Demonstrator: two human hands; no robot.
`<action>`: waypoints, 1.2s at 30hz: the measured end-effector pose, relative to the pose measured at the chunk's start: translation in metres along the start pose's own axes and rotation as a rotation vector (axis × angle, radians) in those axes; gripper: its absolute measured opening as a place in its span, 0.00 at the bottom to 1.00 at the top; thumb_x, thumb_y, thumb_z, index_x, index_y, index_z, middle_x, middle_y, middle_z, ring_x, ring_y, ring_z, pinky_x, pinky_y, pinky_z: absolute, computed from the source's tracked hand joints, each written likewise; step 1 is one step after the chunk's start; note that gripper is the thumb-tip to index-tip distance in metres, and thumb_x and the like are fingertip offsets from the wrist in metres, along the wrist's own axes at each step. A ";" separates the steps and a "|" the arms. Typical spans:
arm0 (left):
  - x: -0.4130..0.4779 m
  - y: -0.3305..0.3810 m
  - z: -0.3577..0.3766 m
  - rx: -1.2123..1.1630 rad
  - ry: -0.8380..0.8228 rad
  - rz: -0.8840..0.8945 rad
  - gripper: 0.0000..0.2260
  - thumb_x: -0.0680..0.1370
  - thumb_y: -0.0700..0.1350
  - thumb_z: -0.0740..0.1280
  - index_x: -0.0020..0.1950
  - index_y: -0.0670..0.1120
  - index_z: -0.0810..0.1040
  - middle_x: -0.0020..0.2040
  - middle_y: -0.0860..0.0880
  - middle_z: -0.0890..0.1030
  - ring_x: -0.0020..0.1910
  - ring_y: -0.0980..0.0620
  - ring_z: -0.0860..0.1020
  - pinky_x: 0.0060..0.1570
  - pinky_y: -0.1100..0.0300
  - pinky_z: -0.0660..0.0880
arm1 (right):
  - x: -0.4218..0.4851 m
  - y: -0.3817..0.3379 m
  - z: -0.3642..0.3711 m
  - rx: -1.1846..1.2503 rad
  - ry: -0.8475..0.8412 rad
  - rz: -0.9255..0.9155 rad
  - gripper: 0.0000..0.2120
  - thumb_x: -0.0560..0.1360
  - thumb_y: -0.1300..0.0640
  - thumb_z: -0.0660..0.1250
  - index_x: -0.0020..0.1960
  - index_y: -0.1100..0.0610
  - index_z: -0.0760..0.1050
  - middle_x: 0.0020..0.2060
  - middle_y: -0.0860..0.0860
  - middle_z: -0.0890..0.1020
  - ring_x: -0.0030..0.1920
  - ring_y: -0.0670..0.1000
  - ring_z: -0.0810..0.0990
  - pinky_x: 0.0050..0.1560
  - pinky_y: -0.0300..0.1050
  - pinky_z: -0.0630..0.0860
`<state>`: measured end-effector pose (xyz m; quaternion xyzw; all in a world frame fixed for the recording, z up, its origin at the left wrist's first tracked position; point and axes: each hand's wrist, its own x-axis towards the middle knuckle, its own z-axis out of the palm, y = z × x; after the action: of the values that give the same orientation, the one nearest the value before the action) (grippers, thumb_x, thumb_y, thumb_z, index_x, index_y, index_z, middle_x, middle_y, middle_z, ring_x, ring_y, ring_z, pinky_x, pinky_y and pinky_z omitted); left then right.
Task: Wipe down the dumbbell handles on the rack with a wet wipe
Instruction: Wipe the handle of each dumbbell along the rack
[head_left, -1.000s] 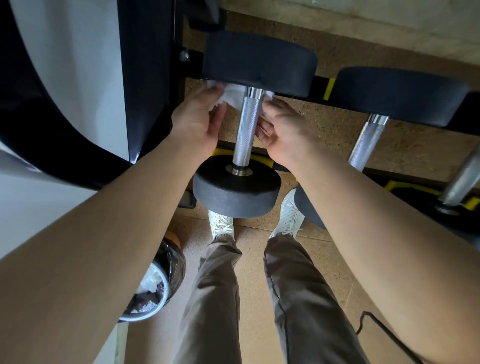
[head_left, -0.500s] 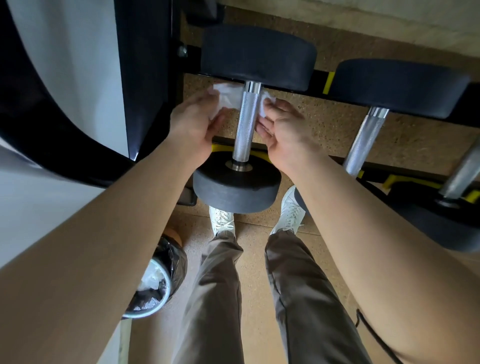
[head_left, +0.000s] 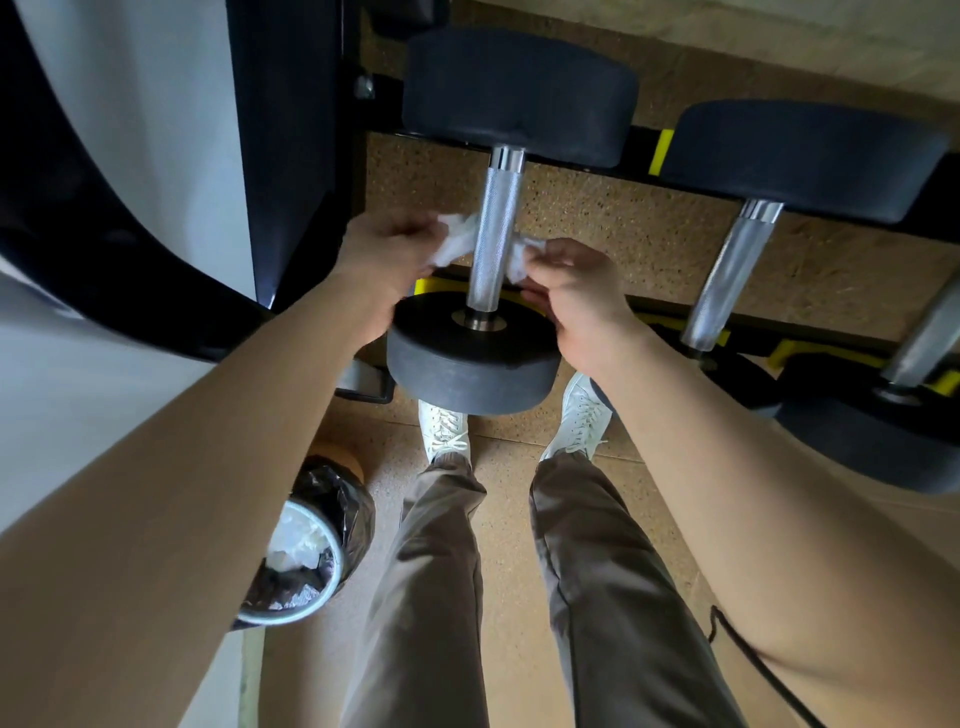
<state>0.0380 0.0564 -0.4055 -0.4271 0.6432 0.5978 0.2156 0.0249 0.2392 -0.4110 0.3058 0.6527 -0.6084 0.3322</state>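
Head view: left hand (head_left: 387, 254) and right hand (head_left: 576, 291) each pinch an end of the wet wipe (head_left: 457, 239) passed behind the leftmost dumbbell handle (head_left: 493, 234) on the rack (head_left: 296, 130), apparently mid-wipe; the neighbouring handle (head_left: 727, 270) probably needs wiping next.

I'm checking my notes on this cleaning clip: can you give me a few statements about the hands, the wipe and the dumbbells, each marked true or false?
1. The left hand and the right hand each pinch one end of the wet wipe. True.
2. The wet wipe is looped round the second handle. False: it passes behind the leftmost handle; nothing touches the second handle.
3. A bin with a black liner stands on the floor. True.
4. The wet wipe sits at the far end of the leftmost handle. False: it is on the near half, closer to the near weight head.
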 end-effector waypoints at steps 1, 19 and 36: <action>-0.003 -0.003 -0.007 0.059 -0.006 0.033 0.08 0.79 0.39 0.70 0.57 0.47 0.83 0.56 0.45 0.84 0.54 0.49 0.83 0.52 0.59 0.80 | 0.001 0.000 0.002 -0.084 -0.007 -0.042 0.04 0.78 0.62 0.69 0.45 0.56 0.80 0.44 0.54 0.85 0.45 0.50 0.84 0.49 0.44 0.80; -0.028 0.002 -0.032 0.850 -0.208 0.203 0.07 0.76 0.43 0.67 0.44 0.44 0.85 0.44 0.44 0.84 0.48 0.45 0.81 0.45 0.55 0.74 | 0.001 0.006 -0.004 -0.904 -0.260 -0.222 0.04 0.74 0.56 0.72 0.46 0.57 0.80 0.45 0.51 0.82 0.46 0.50 0.79 0.43 0.43 0.72; -0.058 0.001 -0.002 0.471 -0.342 0.277 0.05 0.78 0.39 0.69 0.51 0.43 0.85 0.45 0.54 0.85 0.44 0.65 0.81 0.47 0.71 0.73 | -0.036 -0.001 -0.023 -0.350 -0.300 -0.215 0.15 0.72 0.68 0.70 0.56 0.56 0.79 0.48 0.50 0.86 0.50 0.47 0.85 0.53 0.41 0.80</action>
<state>0.0696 0.0711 -0.3587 -0.1671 0.7705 0.5192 0.3299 0.0443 0.2625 -0.3805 0.0786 0.7201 -0.5567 0.4066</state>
